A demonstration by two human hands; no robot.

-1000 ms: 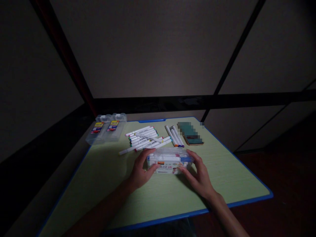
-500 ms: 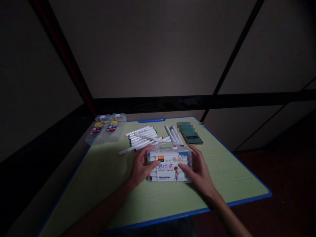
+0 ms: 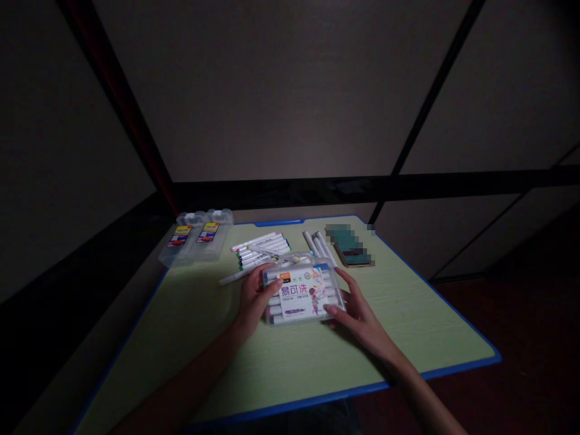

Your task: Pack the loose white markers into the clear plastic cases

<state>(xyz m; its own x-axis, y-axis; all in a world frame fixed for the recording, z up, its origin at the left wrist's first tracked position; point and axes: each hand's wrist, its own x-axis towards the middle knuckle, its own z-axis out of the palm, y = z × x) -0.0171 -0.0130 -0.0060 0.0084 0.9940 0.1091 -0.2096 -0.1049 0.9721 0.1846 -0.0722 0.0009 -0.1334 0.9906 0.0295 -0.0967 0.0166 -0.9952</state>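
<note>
Between my hands is a clear plastic marker case with a printed white label facing me and several white markers showing inside. My left hand grips its left side, thumb on the front. My right hand holds the lower right corner, thumb on the front and fingers partly hidden behind. The case looks closed and is tilted slightly, its left side a bit lower. Just behind it lies a loose pile of white markers with coloured ends, partly covered by the case.
Two clear empty-looking plastic cases with yellow labels lie at the table's back left. More white markers lie behind the case, beside a phone at the back right. The pale green table has a blue edge.
The marker case has moved slightly left and away from me, tilting back and turning a little. Both hands have kept hold of it, with the right hand shifting towards its lower corner.
</note>
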